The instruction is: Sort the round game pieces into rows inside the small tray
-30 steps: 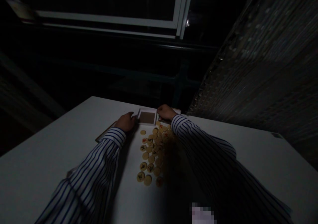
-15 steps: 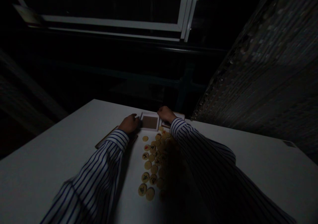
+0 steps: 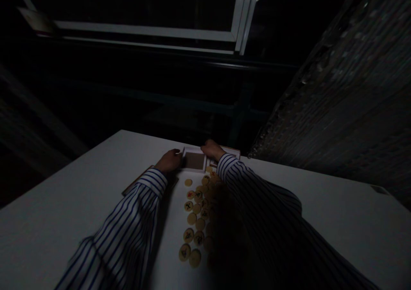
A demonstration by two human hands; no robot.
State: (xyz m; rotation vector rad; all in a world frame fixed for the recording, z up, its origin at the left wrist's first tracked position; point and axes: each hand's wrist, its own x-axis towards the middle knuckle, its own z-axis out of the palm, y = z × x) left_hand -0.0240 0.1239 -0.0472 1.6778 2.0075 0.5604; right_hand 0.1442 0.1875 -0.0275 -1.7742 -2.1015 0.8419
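Note:
A small open box point(image 3: 194, 160) with a white rim and brown inside sits at the far edge of the white table point(image 3: 80, 204). My left hand point(image 3: 169, 161) grips its left side with curled fingers. My right hand point(image 3: 210, 149) is closed over its right far corner. Both arms wear striped sleeves. Several round tan game pieces point(image 3: 196, 208) with red or black marks lie scattered between my arms, nearer to me than the box.
A flat brown board or lid point(image 3: 134, 182) lies under my left wrist. Another flat piece point(image 3: 231, 151) shows behind my right hand. A dark window frame point(image 3: 150, 31) and a brick wall point(image 3: 346, 88) stand beyond the table.
My right hand has shifted left onto the box's far right corner. The view has tilted slightly, so the pieces sit lower in frame.

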